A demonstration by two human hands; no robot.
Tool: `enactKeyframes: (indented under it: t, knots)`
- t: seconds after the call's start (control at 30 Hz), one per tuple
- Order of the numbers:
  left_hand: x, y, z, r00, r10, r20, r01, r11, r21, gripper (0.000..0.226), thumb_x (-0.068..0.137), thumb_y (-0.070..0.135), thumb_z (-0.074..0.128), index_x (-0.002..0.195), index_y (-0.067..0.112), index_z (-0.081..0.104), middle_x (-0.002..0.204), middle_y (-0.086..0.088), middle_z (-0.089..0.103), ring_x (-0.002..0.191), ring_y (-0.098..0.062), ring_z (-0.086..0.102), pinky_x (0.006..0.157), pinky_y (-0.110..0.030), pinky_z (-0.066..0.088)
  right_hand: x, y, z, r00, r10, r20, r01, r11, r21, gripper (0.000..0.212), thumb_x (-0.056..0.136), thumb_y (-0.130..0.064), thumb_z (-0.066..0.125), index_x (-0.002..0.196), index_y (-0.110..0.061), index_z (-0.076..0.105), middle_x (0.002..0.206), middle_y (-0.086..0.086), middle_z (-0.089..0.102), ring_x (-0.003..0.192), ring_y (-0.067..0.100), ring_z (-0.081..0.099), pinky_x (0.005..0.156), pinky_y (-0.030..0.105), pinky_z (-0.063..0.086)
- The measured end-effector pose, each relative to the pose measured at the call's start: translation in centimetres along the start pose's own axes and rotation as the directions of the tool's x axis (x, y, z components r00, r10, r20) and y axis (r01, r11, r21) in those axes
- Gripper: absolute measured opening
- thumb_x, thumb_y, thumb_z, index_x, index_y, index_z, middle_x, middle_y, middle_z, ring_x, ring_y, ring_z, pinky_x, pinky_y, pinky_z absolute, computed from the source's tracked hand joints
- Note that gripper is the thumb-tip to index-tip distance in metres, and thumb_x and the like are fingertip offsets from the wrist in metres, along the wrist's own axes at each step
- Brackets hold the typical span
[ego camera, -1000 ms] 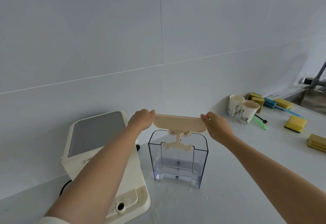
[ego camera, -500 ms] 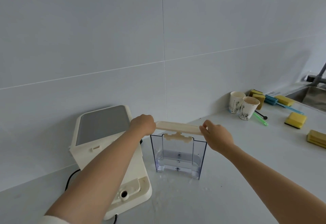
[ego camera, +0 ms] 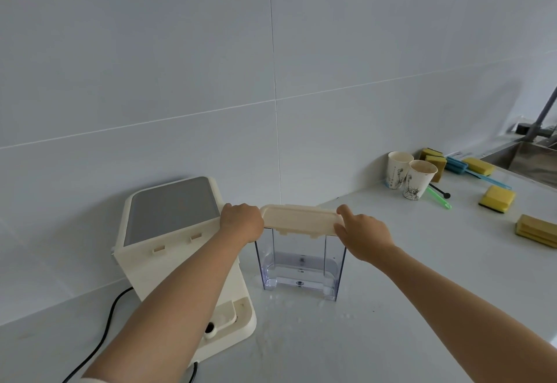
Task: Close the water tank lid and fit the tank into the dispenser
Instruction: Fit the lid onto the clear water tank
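Cream lid [ego camera: 298, 219], clear tank [ego camera: 301, 262] (bluish), yellow sponges [ego camera: 495, 198]

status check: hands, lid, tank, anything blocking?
Left hand and right hand grip the lid ends. Lid down on the clear tank; tank on counter beside the dispenser, not fitted. Nothing between them.

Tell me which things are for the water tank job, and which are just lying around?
For the job: lid, clear tank, dispenser, left hand, right hand.

Just lying around: two paper cups, yellow sponges, blue brush, green stick.
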State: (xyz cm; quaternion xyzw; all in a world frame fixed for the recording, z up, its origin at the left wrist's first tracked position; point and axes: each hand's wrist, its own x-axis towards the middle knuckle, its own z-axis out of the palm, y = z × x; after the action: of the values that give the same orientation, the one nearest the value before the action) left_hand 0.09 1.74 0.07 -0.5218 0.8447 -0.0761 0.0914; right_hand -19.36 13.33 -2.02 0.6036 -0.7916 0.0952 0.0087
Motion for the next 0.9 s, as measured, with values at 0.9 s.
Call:
enactKeyframes:
  t: [0.9]
  knots:
    - [-2.0, 5.4, 1.7, 0.824, -0.297, 0.483, 0.439, -0.204, -0.875, 0.067, 0.084, 0.032, 0.058, 0.132, 0.002, 0.023, 0.137, -0.02, 0.04, 0.12, -0.033, 0.045, 0.082, -0.036, 0.035, 4.6, -2.6, 1.3, 0.926, 0.255, 0.279, -0.374, 0.731, 0.571, 0.062, 0.089, -0.035, 0.049, 0.136, -0.002, 0.024, 0.134, 0.02, 0.046, 0.116, 0.035, 0.049, 0.078, 0.03, 0.037]
